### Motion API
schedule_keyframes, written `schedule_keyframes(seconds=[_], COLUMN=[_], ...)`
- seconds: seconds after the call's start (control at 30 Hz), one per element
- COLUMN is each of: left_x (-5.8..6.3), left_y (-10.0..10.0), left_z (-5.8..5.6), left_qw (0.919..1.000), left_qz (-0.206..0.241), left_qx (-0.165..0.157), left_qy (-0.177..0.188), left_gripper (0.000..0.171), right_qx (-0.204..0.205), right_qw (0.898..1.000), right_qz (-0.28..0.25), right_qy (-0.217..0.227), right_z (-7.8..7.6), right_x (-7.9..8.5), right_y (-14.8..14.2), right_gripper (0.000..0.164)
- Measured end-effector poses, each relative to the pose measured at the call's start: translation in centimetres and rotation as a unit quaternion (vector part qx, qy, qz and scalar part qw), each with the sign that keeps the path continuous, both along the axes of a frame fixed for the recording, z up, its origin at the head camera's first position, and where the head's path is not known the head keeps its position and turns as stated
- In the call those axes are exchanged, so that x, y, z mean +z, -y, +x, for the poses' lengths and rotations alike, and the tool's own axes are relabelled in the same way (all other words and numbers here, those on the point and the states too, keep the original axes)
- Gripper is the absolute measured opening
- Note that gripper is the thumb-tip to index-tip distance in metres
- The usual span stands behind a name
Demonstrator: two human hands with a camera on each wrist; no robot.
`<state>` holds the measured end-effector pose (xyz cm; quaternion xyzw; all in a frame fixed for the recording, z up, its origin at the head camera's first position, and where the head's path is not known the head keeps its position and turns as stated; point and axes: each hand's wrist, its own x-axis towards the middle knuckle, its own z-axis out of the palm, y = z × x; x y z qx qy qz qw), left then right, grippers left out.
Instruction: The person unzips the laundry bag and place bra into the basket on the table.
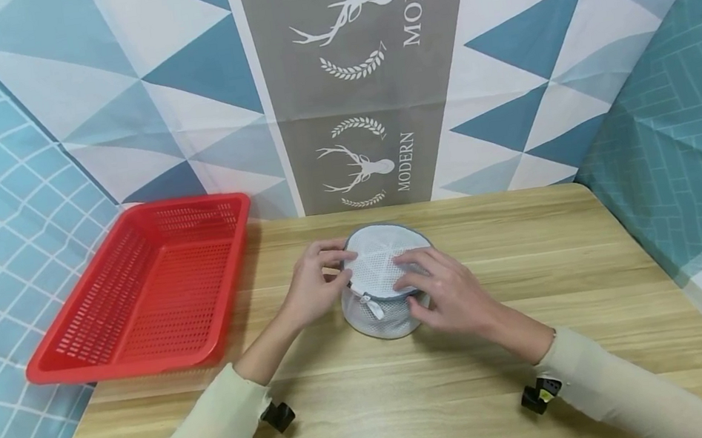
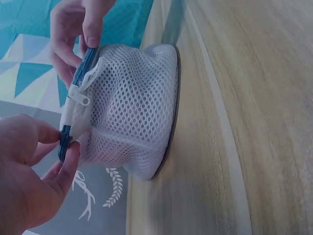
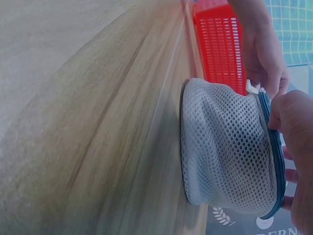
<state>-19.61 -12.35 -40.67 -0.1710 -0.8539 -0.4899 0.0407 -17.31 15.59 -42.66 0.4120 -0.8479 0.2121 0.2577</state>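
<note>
1. Head view: the bag point(image 1: 381, 282) stands on the table point(image 1: 378, 410), right of the basket point(image 1: 136, 367) and apart from it; both hands are at its top.
2. Grip: the left hand point(image 1: 318, 283) pinches the rim point(image 3: 278, 161) between thumb and fingers; the right hand point(image 1: 452, 291) holds the other side of it, thumb at the edge, fingers over the lid point(image 1: 373, 257).
3. Done, as it appears: the bag is upright, its walls raised, the lid lying over the top; handling seems midway, with both hands yet to let go.
4. Left: perhaps the zip — the pull point(image 2: 80, 97) sits on the person's side, but how far it is closed I cannot tell.
5. Direction: the lid faces up, base down; the drum's axis runs roughly vertical; wider than tall and round — no clear long axis across it.
</note>
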Motion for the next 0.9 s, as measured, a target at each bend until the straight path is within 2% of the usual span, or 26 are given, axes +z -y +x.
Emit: schedule_keyframes(seconds=[0.23,0.4,0.47,0.53,0.63,0.7,0.77,0.9], left_x=[0.3,0.2,0.1,-0.1,-0.4,-0.5,-0.6,-0.5], left_y=[0.0,0.3,0.5,0.7,0.9,0.9,0.9,1.0], left_z=[0.1,-0.3,-0.4,-0.4,-0.5,-0.4,-0.3,-0.1], left_qw=[0.9999,0.9992,0.9984,0.9955,0.9847,0.9784,0.9775,0.9806], left_qz=[0.011,0.027,0.015,-0.021,-0.078,-0.101,-0.104,-0.104], left_qx=[0.007,0.009,-0.005,-0.023,-0.047,-0.054,-0.056,-0.051], left_qy=[0.0,-0.029,-0.054,-0.09,-0.149,-0.172,-0.175,-0.158], left_gripper=[0.029,0.037,0.045,0.049,0.048,0.044,0.042,0.041], right_qx=[0.008,0.012,0.01,0.008,0.004,0.002,0.002,0.003], right_qw=[1.0,1.0,1.0,1.0,1.0,1.0,1.0,1.0], right_qz=[-0.01,-0.017,-0.014,-0.007,0.003,0.007,0.007,0.009], right_qy=[-0.008,-0.012,-0.01,-0.008,0.0,0.005,0.01,0.015], right_z=[0.1,0.4,0.6,0.7,0.7,0.7,0.7,0.6], right_x=[0.4,1.0,1.1,1.1,1.0,0.8,0.8,0.8], right_y=[-0.2,0.0,0.1,0.3,0.4,0.4,0.4,0.5], right_gripper=[0.023,0.025,0.026,0.027,0.027,0.026,0.025,0.024])
